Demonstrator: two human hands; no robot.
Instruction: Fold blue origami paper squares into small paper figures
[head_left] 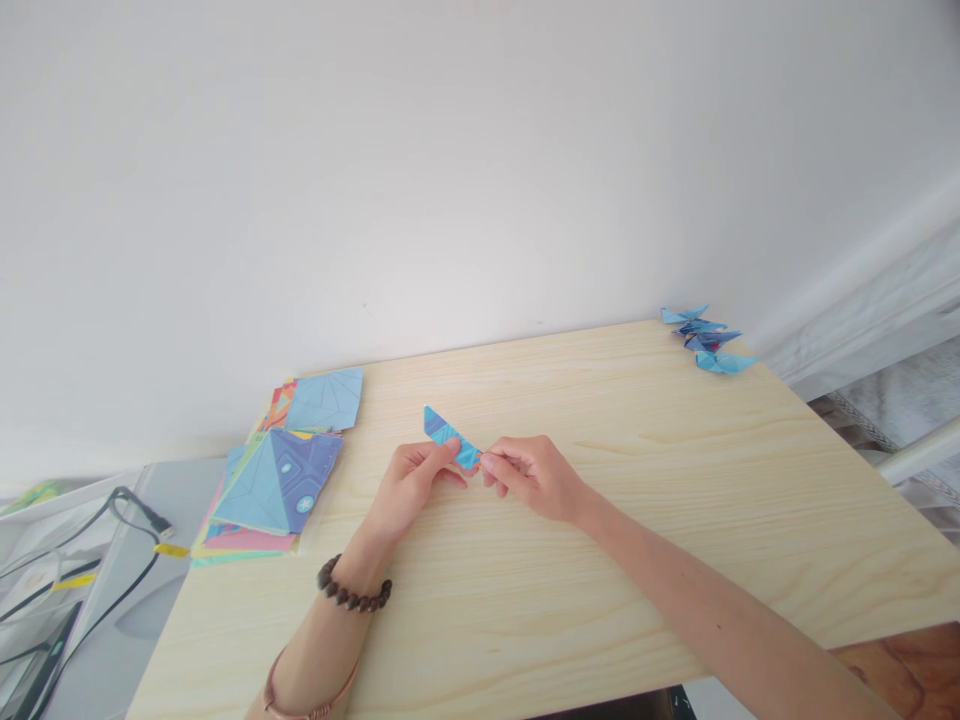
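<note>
A narrow folded strip of blue patterned paper is held just above the pale wooden table, near its middle. My left hand pinches the strip's near end from the left, and a dark bead bracelet circles that wrist. My right hand pinches the same end from the right, its fingertips meeting the left hand's. The strip's far end points up and to the left, free of both hands.
A stack of colourful square paper sheets lies at the table's left edge. Several finished blue folded paper pieces sit at the far right corner. Cables lie on a grey surface left of the table. A white wall rises behind.
</note>
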